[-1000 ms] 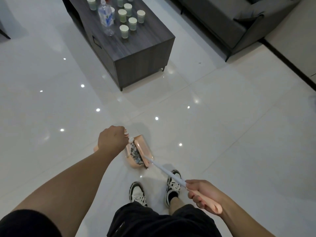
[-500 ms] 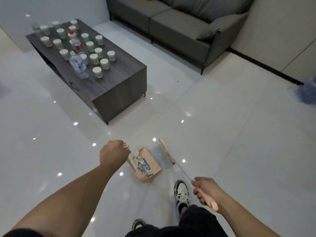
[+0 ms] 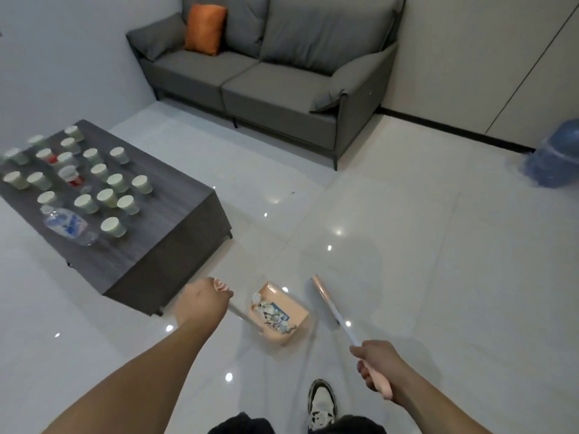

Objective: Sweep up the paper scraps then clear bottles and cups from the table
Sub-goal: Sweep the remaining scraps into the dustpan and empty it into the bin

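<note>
Broom [image 3: 326,303] now swung away from dustpan [image 3: 277,314], left hand [image 3: 202,300] fisted on dustpan handle, right hand [image 3: 374,368] gripping broom, paper scraps [image 3: 271,314] inside, cups [image 3: 112,227] on worktop [image 3: 163,245] at 10 o'clock

No writing can be read anywhere. The clear bottle [image 3: 69,226] lying on the coffee table [image 3: 150,245] carries a blue-and-white label, perhaps with print, but it is too blurred to read. Behind it, a red-labelled bottle [image 3: 69,177] is equally illegible.

Peach dustpan [image 3: 279,311], grey sofa [image 3: 282,73], orange cushion [image 3: 205,28], pale-green cups [image 3: 112,227].
</note>
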Motion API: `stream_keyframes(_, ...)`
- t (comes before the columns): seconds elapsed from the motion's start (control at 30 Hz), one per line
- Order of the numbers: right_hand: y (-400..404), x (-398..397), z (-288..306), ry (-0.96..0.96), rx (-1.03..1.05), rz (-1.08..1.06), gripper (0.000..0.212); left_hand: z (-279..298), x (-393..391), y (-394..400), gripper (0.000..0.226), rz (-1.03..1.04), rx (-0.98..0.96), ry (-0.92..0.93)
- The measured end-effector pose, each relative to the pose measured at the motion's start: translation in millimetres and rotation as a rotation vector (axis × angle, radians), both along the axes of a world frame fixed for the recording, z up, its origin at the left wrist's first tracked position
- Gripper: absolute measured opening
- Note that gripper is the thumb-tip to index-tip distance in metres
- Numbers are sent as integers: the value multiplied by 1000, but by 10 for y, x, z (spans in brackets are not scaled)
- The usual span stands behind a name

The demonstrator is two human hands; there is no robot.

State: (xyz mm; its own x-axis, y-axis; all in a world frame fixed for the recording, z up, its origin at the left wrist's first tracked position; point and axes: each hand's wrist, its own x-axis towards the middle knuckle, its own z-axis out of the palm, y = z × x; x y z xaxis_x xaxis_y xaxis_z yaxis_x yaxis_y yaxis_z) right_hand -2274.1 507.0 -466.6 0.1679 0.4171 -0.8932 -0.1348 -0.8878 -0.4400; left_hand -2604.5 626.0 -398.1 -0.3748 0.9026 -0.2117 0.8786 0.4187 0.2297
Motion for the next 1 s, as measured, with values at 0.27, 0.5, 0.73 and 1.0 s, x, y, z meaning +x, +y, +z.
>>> stream_keyframes(0.27, 1033, 404, 49, -2, 11, -77, 19, 106, 494, 1381, 24, -50, 20, 10)
stream_keyframes(0.5, 2291, 501, 208, -53, -4, -30, 22, -75, 569, 2820, 23, -46, 32, -31)
stream_keyframes(0.73, 3849, 529, 356, -114, -25, 44, 15, -201, 526, 4072, 24, -17, -63, -75)
stream_keyframes(1.0, 5700, 959, 212, -127, 10, 256, 22, -361, 716, 4865, 25, 130, -110, -134)
